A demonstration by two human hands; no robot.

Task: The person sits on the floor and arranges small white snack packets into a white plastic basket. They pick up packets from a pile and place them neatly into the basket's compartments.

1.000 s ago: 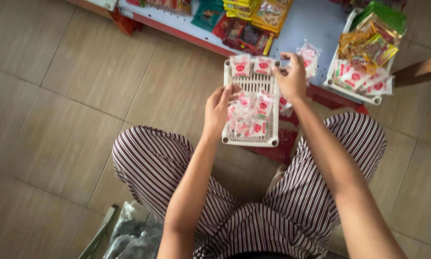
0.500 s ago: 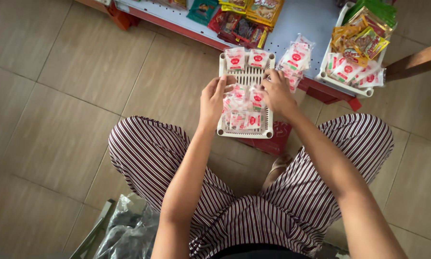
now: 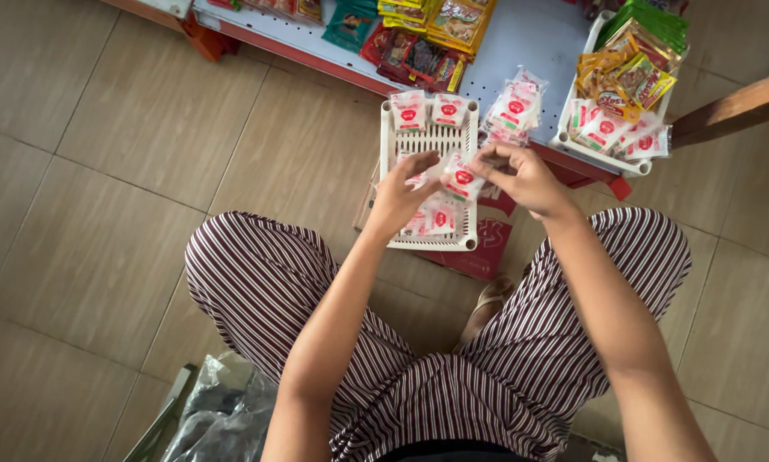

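The left hand point(image 3: 399, 198) and the right hand point(image 3: 521, 175) meet over a white slotted tray point(image 3: 468, 137), and both pinch the same small clear packet point(image 3: 460, 178) with a round red label. The fingers of each hand are curled in on the packet, the left at its near left side and the right at its far right side. The packet sits above the middle of the tray. Two more small packets point(image 3: 428, 109) with red labels lie side by side at the tray's far edge, and a few more lie at its near edge, partly under the left hand. A little heap of the same packets point(image 3: 513, 107) rests on the pale blue shelf point(image 3: 538, 38), just right of the tray's far right corner. At the shelf's right end stands a white basket point(image 3: 577, 141) with yellow and green snack bags point(image 3: 637, 60) and more red-label packets. Dark red and green bags point(image 3: 402, 38) lie along the shelf's far left part.
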